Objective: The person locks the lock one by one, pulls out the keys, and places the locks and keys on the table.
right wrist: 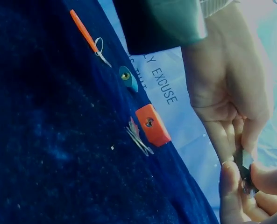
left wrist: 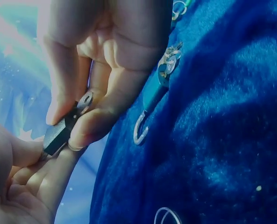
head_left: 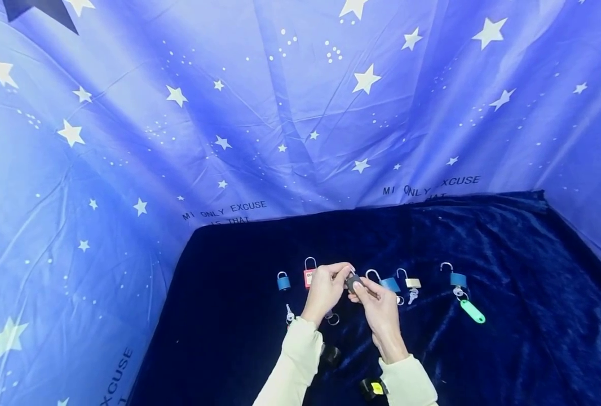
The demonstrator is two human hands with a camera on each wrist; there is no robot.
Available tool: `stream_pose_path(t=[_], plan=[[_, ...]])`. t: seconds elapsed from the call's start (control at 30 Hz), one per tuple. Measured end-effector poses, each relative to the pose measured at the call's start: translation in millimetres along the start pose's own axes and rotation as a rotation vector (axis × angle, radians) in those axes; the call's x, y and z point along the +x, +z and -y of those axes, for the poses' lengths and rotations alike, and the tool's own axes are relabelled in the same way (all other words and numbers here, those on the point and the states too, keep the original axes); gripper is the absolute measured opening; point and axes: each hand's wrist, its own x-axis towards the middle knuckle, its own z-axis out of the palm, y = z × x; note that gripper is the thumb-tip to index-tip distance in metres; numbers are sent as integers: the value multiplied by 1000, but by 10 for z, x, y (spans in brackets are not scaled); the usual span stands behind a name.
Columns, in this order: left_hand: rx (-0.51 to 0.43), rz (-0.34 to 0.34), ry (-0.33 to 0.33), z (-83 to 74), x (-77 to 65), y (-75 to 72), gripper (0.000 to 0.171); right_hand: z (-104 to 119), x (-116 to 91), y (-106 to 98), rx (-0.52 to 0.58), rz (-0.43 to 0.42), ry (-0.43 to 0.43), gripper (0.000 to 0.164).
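Pale sleeves are at six o'clock. The left hand and right hand pinch the small black lock, a red lock at its nine o'clock. Just fingertips hold it, so it might slip.

Blue-violet fabric hangs creased across the top and both sides of the frame, printed with white stars, dots and black lettering. A dark star marks the upper left. Dark blue plush cloth, faintly sheened, spreads below.
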Motion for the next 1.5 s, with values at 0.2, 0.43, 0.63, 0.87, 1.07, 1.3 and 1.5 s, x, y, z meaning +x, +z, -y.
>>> stream_pose_path(t=[0.2, 0.43, 0.63, 0.87, 1.07, 1.3, 1.5], plan=[[-29, 14, -22, 1, 12, 51, 17, 15, 11, -35, 11, -5, -22, 33], [-11, 52, -25, 17, 6, 35, 17, -11, -6, -52, 14, 9, 0, 34], [40, 65, 28, 0, 32, 5, 16, -20, -10, -61, 26, 26, -9, 35], [-44, 90, -31, 48, 62, -29, 16, -24, 4, -87, 28, 79, 29, 35], [12, 115, -9, 62, 80, -55, 15, -58, -33, -156, -40, 120, -3, 36], [-16, 145, -55, 30, 89, -105, 16, -69, -56, -223, -118, 153, -3, 26], [-11, 130, -47, -4, 84, -99, 15, -47, -45, -255, -104, 215, 36, 25]])
